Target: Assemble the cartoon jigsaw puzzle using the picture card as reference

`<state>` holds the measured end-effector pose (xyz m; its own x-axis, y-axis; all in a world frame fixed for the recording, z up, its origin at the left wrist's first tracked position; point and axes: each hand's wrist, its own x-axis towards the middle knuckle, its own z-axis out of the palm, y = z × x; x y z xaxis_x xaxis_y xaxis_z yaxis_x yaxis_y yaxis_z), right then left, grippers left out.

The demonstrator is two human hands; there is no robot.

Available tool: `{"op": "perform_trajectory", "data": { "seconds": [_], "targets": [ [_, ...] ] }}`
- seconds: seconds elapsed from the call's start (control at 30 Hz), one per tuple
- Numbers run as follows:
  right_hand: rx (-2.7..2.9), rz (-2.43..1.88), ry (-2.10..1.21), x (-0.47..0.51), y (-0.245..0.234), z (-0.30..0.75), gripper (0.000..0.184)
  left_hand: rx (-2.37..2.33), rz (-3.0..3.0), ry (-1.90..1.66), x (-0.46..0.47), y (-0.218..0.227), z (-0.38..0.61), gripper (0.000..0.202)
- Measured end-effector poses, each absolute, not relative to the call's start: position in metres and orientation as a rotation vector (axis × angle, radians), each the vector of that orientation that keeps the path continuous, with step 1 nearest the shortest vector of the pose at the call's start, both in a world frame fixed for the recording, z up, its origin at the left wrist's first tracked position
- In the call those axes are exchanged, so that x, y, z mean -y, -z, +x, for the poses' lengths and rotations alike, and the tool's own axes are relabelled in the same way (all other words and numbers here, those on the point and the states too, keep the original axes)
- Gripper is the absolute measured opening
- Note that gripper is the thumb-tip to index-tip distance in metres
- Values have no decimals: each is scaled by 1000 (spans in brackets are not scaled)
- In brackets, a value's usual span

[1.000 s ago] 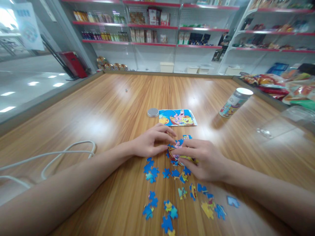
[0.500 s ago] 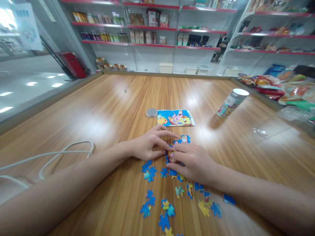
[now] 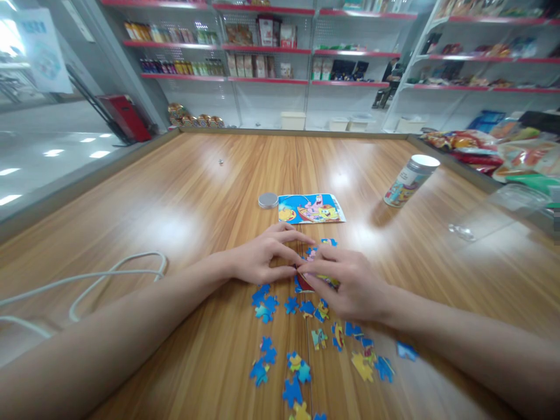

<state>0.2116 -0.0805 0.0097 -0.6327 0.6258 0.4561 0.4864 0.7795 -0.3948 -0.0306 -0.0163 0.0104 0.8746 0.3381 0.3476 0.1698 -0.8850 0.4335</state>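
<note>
Partly joined jigsaw puzzle pieces point(image 3: 305, 284) lie on the table under and between my hands, largely covered by the fingers. My left hand point(image 3: 266, 256) rests at their left edge, fingers stretched and apart, index fingertip and thumb touching the pieces. On the right, my right hand point(image 3: 350, 280) has thumb and index finger pinched at the joined part, on a puzzle piece mostly hidden by the fingers. A blue piece point(image 3: 329, 241) shows beyond the hands. Loose blue pieces point(image 3: 265, 303) and a yellow piece point(image 3: 362, 366) lie nearer me.
Beyond my hands lies a cartoon picture card point(image 3: 312, 209) beside a round metal lid point(image 3: 268, 200). A printed can point(image 3: 411, 181) stands at the right. A white cable point(image 3: 131, 271) loops on the left, and snack bags point(image 3: 468, 149) lie at the right edge.
My right hand has shifted slightly and its fingers have drawn into a pinch, uncovering more pieces below it. My left hand stays nearly in place. The view has tilted slightly.
</note>
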Motion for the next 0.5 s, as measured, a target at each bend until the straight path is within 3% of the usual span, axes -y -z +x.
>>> {"op": "perform_trajectory", "data": {
  "seconds": [0.17, 0.5],
  "targets": [
    [2200, -842, -302, 66, -9, 224, 18, -504, 2603, -843, 16, -10, -31, 38],
    [2517, -488, -457, 69, -15, 230, 21, -513, 2711, -871, 13, 1, -28, 45]
  ]
}}
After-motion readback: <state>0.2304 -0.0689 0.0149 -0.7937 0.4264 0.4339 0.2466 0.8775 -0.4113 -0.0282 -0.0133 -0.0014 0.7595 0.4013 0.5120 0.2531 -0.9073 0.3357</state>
